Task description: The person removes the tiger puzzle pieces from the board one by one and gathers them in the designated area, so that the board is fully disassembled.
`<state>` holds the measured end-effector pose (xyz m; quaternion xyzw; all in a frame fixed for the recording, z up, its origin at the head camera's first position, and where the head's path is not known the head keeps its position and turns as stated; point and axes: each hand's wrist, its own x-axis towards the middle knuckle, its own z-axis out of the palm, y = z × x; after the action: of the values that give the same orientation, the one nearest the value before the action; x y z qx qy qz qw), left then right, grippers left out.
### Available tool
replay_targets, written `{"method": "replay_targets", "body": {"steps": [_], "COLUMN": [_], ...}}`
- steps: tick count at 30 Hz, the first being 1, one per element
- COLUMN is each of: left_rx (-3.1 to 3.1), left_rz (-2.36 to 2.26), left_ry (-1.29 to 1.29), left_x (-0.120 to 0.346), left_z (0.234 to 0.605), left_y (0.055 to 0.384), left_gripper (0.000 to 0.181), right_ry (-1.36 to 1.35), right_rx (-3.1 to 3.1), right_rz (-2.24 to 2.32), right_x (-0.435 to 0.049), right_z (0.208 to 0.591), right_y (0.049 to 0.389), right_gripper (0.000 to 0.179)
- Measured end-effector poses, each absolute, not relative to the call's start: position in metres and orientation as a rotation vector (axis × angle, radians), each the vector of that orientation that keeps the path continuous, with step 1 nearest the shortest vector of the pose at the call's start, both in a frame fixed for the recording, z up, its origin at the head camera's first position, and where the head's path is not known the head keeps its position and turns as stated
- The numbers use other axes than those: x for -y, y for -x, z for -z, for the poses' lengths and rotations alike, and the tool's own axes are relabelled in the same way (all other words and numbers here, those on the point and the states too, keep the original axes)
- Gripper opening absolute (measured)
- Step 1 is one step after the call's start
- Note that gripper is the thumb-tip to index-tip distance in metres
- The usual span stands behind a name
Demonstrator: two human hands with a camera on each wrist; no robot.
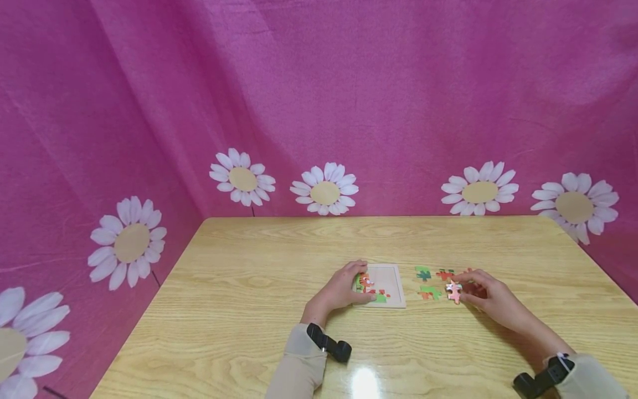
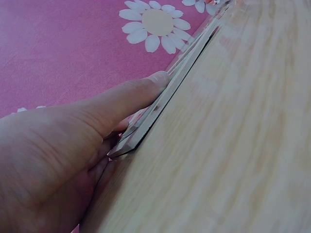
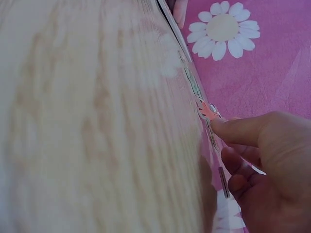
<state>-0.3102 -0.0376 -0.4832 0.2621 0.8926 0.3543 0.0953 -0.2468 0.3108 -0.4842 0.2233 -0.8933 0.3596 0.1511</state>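
Observation:
A shallow puzzle tray with a pale rim lies flat on the table, several puzzle pieces fitted along its left and near sides. My left hand grips the tray's left side, its thumb over the near rim and its fingers at the far left corner. In the left wrist view the thumb lies along the tray's edge. My right hand pinches an orange-and-white puzzle piece between thumb and fingertips. The right wrist view shows this piece tilted at the thumb tip.
Loose puzzle pieces lie between the tray and my right hand: a green one, a red-and-green one and a green-and-orange one. Another orange piece is partly behind the right hand. A pink flowered cloth hangs behind the wooden table.

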Motion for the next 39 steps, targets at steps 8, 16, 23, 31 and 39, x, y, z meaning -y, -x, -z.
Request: {"method": "replay_targets", "body": {"steps": [8,16,23,31,39], "left_rx": [-2.653,-2.651,-2.65,-2.651,-2.657], "left_rz": [-1.042,-1.055,-1.059,-1.051,-1.036], "left_ry": [-0.797,-0.795,-0.78,-0.8,-0.807], "left_x": [0.0372,0.0366,0.0366,0.0367,0.0375], "left_z": [0.4833,0.4809,0.4809,0.4804,0.4808], "left_y": [0.3098,0.3089,0.3084,0.309,0.3091], "left_gripper": [0.074,0.075,0.076,0.076,0.076], "right_ry": [-0.587,-0.573,-0.57,-0.55,-0.608], "right_rx": [2.675,2.718,2.727,2.704,2.632], "right_rz": [-0.986,-0.958,-0.942,-0.976,-1.054], "right_x": [-0.3133,-0.3143,-0.313,-0.3123,-0.3089], "right_z": [0.482,0.4819,0.4804,0.4809,0.4817], "right_y": [0.2477,0.2468,0.2466,0.2465,0.248], "right_gripper": [0.034,0.031,0.031,0.028,0.024]}}
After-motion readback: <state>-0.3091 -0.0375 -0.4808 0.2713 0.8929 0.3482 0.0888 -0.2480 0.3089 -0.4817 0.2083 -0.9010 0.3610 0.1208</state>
